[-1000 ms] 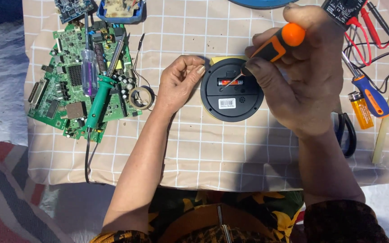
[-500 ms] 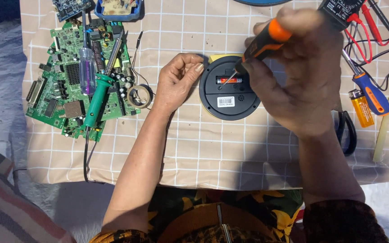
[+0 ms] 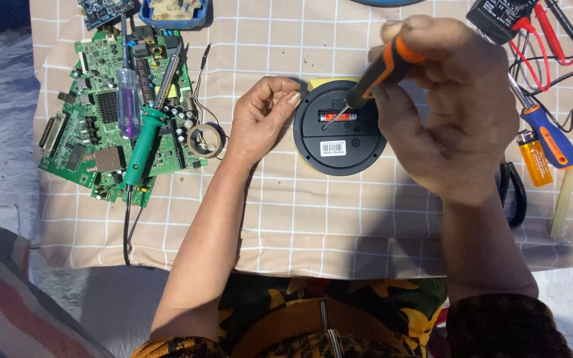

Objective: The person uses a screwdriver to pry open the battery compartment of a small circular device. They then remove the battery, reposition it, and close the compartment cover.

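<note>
Right hand [image 3: 452, 113], centre right: grasps orange-and-black screwdriver [image 3: 384, 71], tip at red battery [image 3: 337, 117] in round black device [image 3: 341, 129], centre; left hand [image 3: 260, 119] rests fingers on device's edge, holding nothing; green circuit board [image 3: 111, 113] with soldering iron [image 3: 142, 146], upper left; prying step, steady leverage needed

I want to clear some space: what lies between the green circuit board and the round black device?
In the head view, a small solder coil and the left hand, which touches the round black device, lie right of the green circuit board.
</note>
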